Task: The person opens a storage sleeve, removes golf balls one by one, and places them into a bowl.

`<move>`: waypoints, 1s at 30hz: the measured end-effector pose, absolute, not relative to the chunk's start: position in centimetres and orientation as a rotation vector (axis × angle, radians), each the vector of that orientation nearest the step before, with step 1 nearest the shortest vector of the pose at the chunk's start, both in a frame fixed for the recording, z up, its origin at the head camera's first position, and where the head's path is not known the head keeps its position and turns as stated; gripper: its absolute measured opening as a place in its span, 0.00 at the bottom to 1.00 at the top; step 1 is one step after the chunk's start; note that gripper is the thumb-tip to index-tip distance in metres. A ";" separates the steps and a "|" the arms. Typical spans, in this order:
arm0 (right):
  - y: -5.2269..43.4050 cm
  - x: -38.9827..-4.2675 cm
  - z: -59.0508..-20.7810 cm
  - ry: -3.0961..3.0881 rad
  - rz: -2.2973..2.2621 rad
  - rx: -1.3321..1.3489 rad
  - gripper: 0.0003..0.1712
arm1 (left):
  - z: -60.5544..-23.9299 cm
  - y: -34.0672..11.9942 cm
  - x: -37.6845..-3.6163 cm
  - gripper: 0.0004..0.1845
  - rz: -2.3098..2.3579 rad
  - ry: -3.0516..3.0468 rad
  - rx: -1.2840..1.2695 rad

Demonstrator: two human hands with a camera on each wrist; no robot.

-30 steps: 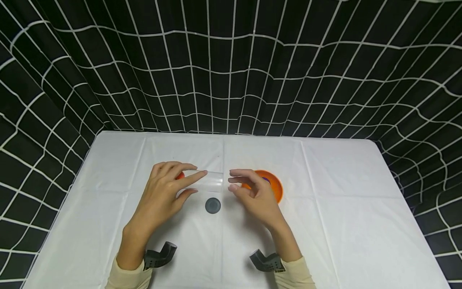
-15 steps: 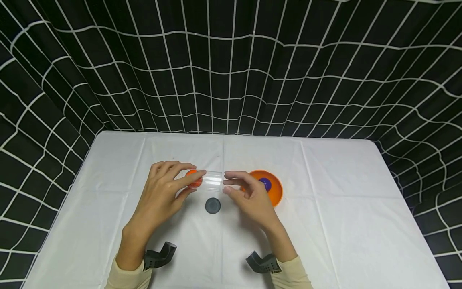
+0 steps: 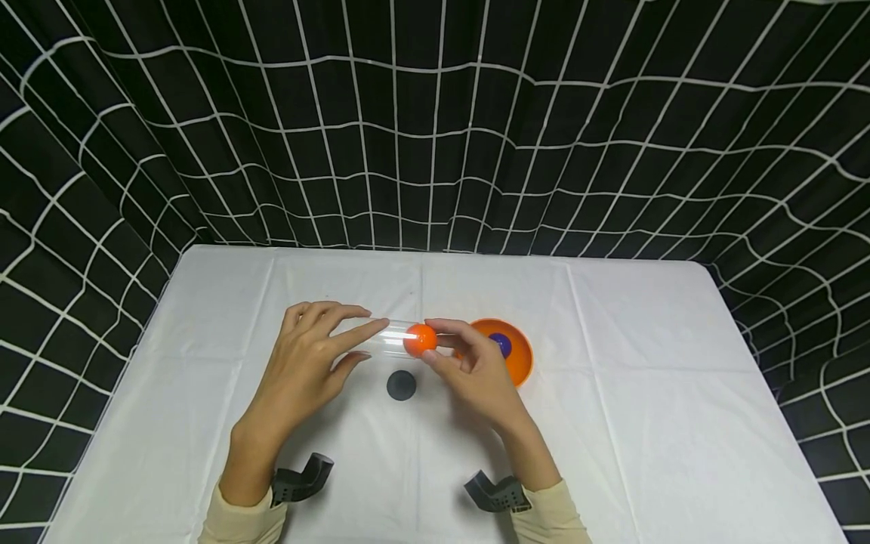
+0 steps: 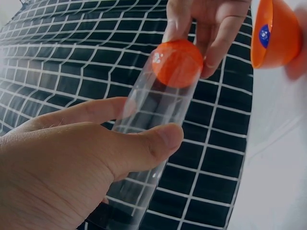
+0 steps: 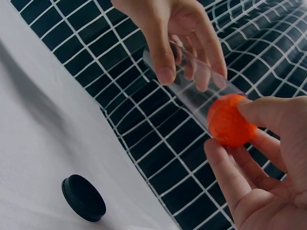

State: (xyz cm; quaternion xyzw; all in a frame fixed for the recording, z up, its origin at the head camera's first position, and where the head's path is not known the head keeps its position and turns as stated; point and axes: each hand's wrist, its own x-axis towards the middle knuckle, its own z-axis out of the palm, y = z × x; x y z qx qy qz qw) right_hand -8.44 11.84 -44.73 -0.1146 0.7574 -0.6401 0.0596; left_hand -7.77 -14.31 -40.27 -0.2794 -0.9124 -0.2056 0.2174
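Two hands meet over the white cloth-covered tabletop (image 3: 612,393) in the head view. My left hand (image 3: 306,363) grips a clear, smooth plastic tube (image 3: 387,338) held level, thumb below and forefinger above. My right hand (image 3: 476,370) pinches a matte orange ball (image 3: 420,339) at the tube's right mouth. A black round cap (image 3: 401,384) lies flat on the cloth just below the tube. An orange bowl (image 3: 518,361) beside my right hand holds a small blue ball (image 3: 501,345).

Left wrist view: my thumb and fingers (image 4: 158,141) wrap the tube (image 4: 144,158); the ball (image 4: 177,63) sits at its far mouth, pinched by the other hand's fingertips (image 4: 216,48).

Right wrist view: my thumb and fingers (image 5: 225,167) close on the dimpled ball (image 5: 231,120), which touches the tube (image 5: 201,93) rim. Whether it is partly inside, I cannot tell. The cap (image 5: 83,198) rests on the cloth below.
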 end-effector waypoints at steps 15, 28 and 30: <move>12.3 -8.4 -44.3 2.201 -2.068 -0.398 0.24 | -40.1 -14.5 -7.8 0.30 -0.581 -2.542 -0.762; 14.8 -8.8 -43.8 2.165 -2.204 -0.339 0.26 | -40.4 -14.7 -7.9 0.28 -0.679 -2.578 -0.707; 15.3 -8.9 -43.8 2.181 -2.204 -0.312 0.26 | -40.4 -14.7 -7.9 0.28 -0.697 -2.577 -0.700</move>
